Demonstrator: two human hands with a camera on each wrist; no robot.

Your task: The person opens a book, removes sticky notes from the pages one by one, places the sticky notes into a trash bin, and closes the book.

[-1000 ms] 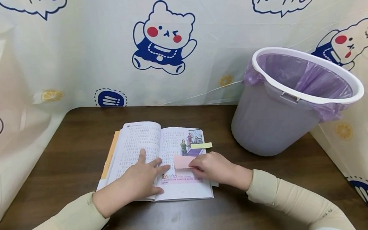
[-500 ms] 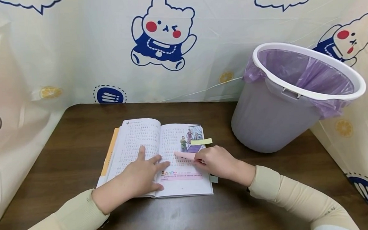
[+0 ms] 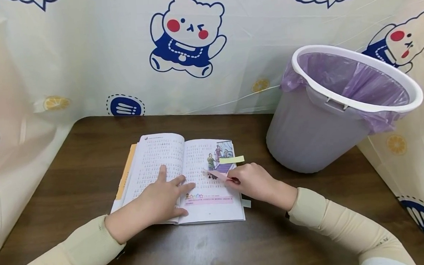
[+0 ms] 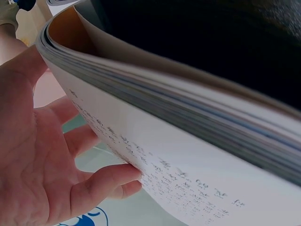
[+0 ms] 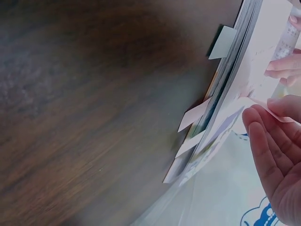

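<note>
An open book point(image 3: 216, 210) lies on the brown table, printed text on both pages and a coloured picture at the upper right. My left hand point(image 3: 156, 199) rests across the left page and the fold with its fingers spread; the left wrist view shows the fingers point(image 4: 106, 186) extended against the page. A pink sticky note point(image 3: 216, 174) is pinched between thumb and fingers of my right hand point(image 3: 252, 182), tilted up over the right page. One yellow sticky tab point(image 3: 231, 160) crosses the picture and sticks out past the page edge.
A grey trash bin point(image 3: 312, 131) with a white rim and purple liner stands at the table's right rear. Other tabs, one pale green point(image 5: 223, 43) and one pink point(image 5: 194, 115), jut from the book's edge. A printed curtain point(image 3: 96, 54) hangs behind the table point(image 3: 83, 155).
My right hand has lifted the pink note from lying flat on the right page and carried it slightly up and to the right. The left hand stays put on the book.
</note>
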